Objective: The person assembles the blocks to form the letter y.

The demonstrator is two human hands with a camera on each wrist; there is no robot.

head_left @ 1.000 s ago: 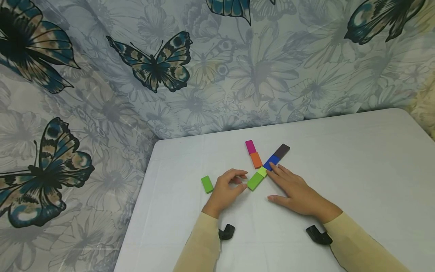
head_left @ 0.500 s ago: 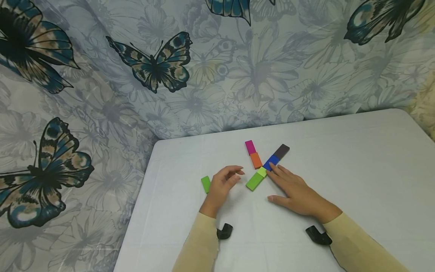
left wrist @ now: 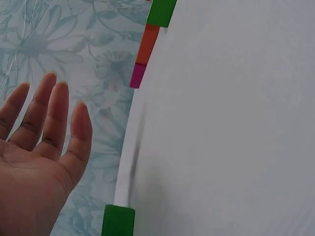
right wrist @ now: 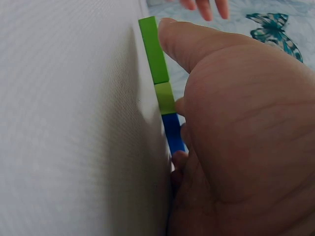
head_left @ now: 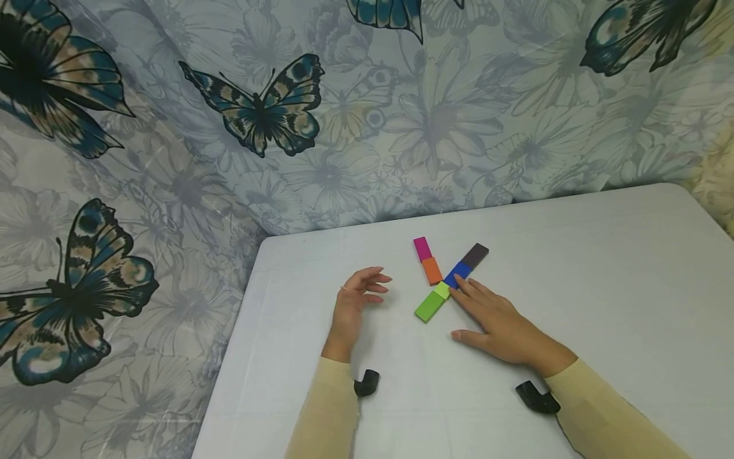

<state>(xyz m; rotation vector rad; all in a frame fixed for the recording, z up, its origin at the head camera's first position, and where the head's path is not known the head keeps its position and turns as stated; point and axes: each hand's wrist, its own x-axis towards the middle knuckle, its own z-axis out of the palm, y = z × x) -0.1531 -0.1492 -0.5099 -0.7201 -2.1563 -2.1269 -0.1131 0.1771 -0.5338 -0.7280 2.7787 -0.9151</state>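
My left hand (head_left: 357, 312) hovers over the left part of the table with loosely bent fingers, holding nothing. In the head view it hides a loose green block, which the left wrist view shows as a green block (left wrist: 118, 221) at the bottom. My right hand (head_left: 499, 325) lies with fingers extended, fingertips at the blue block (head_left: 457, 274) and the lime block (head_left: 441, 291). These blocks form a slanted row with a dark block (head_left: 475, 255) at the far end and a longer green block (head_left: 430, 307) at the near end.
An orange block (head_left: 432, 271) and a magenta block (head_left: 421, 247) make a second short row, its near end by the middle of the slanted row. A white table (head_left: 602, 268) carries everything. Behind it hangs a butterfly-patterned cloth (head_left: 344, 166).
My left hand has left the near end of the green block and moved left and slightly away from me, now covering the loose green block. My right hand has stayed in place.
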